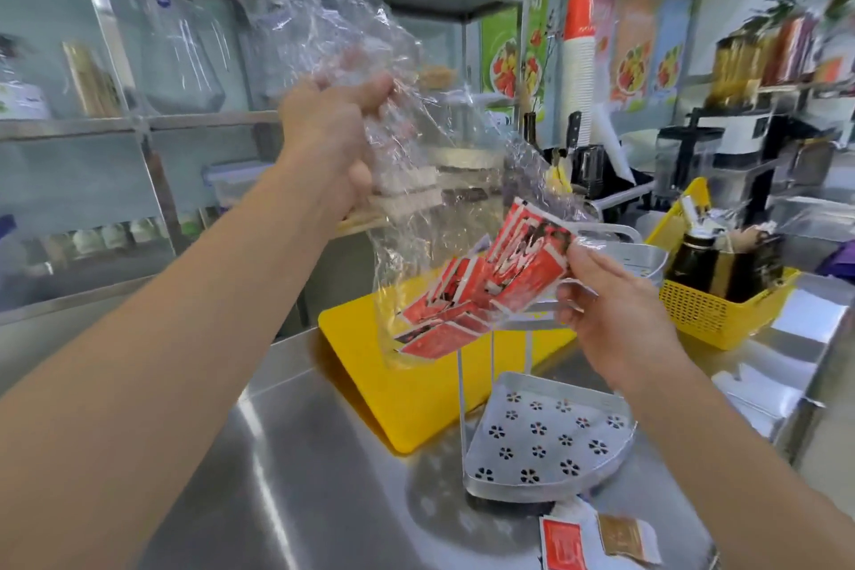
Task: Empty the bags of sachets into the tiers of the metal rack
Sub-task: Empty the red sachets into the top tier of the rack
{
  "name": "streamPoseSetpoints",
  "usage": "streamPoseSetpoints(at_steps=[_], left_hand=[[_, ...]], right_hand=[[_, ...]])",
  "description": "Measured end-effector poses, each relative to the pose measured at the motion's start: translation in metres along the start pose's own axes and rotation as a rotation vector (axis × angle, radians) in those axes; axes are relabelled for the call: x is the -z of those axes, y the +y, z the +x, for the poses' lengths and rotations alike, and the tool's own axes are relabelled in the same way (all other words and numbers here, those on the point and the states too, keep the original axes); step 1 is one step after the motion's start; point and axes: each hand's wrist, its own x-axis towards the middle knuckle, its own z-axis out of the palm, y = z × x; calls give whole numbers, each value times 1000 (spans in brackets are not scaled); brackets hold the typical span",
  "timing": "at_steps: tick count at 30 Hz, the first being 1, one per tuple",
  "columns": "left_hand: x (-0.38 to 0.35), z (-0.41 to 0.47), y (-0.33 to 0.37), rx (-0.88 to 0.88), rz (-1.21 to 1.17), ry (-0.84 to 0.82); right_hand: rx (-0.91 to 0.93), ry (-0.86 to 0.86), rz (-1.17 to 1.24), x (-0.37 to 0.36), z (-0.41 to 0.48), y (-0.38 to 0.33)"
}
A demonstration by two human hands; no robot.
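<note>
Upper left to centre of frame: the left hand is raised and fisted around the gathered upper part of a clear plastic bag, whose loose end flares above the fist toward the top of the frame. The bag hangs down and to the right; its load, a clump of red sachets, sits at the low end, centre of frame, just above a yellow cutting board. Centre right: the right hand pinches the bag's lower edge beside the sachets, thumb on top, fingers curled beneath. Step in hand, as I judge it: tipping this bag out over the metal rack. The bottom tier, lower centre, is a perforated quarter-round tray and shows nothing in it; an upper tier's rim is partly visible behind the right hand. Next move likely calls for bringing the bag's mouth over a tier and letting the packets slide, with the right hand keeping the opening steady so none fall onto the steel counter. Hard to make out: where the bag's opening lies, since the film is crumpled and glaring; what the upper tier holds, hidden by bag and hand; the sachet print, blurred. Lower right: a red and a brown sachet lie on the counter, cut by the frame edge. Right: a yellow basket of bottles, contents unclear.
</note>
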Motion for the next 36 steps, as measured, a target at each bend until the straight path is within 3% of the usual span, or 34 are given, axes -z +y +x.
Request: streamPoseSetpoints(at_steps=[9, 18, 22, 26, 30, 33, 36], left_hand=[[-72, 33, -22, 122, -289, 26], [-106, 50, -113, 175, -446, 214], [-99, 54, -148, 110, 24, 108], [-90, 48, -170, -470, 798, 52], [-86, 31, -173, -704, 1185, -39], [-83, 24, -182, -894, 1663, -212], [-84, 16, -198, -648, 1705, -539]], right_hand=[[249, 170, -173, 30, 67, -94], [339, 276, -423, 61, 112, -127], [386, 297, -523, 70, 138, -134], [416, 288, -640, 67, 158, -133], [446, 272, -719, 51, 175, -134], [457, 258, -758, 38, 184, -134], [450, 158, -829, 30, 185, -123]])
